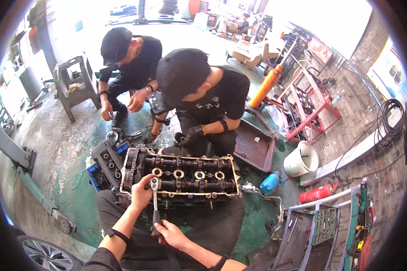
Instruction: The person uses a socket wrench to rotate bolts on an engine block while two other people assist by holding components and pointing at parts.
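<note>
A ratchet wrench (155,201) with a dark handle points from my lap toward the engine. My right hand (171,235) is closed around the lower end of its handle. At the ratchet's head, the fingers of my left hand (141,193) pinch in from the left side. Just beyond lies an engine cylinder head (188,175), its camshafts, chain and several round pale-rimmed openings exposed. The ratchet head overlaps the engine's near left edge; whether it sits on a bolt is hidden.
Two people in dark caps crouch across the engine; the nearer wears dark gloves (194,134). A dark engine cover (106,159) lies left. Rightward are a brown tray (253,147), white bucket (301,159), blue bottle (270,184), red fire extinguisher (316,193) and tool drawers (323,226).
</note>
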Demonstrator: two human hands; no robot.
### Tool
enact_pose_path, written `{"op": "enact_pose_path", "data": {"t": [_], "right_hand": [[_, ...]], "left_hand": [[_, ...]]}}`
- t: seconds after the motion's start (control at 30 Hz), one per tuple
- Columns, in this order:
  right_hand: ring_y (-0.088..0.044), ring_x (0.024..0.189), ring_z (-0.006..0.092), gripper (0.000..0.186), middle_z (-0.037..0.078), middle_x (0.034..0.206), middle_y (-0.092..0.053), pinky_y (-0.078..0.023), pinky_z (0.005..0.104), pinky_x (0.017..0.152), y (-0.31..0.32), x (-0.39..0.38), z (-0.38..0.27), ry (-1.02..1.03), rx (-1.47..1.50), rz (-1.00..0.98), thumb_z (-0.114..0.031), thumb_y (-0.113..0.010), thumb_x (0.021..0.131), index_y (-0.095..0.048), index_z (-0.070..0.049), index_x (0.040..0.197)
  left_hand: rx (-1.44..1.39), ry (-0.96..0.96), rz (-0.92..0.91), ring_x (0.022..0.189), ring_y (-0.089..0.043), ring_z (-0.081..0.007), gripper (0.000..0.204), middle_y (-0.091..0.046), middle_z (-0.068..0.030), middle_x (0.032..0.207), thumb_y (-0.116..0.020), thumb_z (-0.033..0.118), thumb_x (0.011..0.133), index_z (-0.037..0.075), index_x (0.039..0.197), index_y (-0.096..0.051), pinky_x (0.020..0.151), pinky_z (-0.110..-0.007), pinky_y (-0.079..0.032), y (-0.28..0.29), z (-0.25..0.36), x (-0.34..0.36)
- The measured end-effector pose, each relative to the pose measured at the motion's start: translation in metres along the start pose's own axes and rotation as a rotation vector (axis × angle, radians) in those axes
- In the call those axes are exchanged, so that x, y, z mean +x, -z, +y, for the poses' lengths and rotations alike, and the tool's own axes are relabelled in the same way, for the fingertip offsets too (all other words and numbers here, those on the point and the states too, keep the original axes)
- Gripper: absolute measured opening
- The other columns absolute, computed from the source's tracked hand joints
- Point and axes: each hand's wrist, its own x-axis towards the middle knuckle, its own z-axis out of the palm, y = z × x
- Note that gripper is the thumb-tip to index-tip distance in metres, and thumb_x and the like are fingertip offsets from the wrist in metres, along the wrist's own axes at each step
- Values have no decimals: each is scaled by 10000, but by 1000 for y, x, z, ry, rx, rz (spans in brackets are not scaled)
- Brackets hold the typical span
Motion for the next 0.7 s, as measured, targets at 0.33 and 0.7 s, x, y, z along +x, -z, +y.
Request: {"op": "enact_pose_path", "data": {"t": [0.33,0.7], "right_hand": [[-544,538,96,361,54,760,-619,-438,228,480,10,-4,-1,17,-1,96,-250,-587,890,-459,-15,1132],[-520,535,82,372,67,762,-626,-417,225,483,97,-12,-32,234,-117,542,-234,-624,855,-525,9,1119]], "left_hand": [[60,-34,-69,838,-670,-203,340,-671,-172,885,-599,-39,764,12,1100,-584,711,-296,-500,2,6,7],[-97,78,-1,726,-597,-71,293,-669,-94,792,-623,-44,772,-17,1061,-586,653,-237,-476,-6,-6,1]]}}
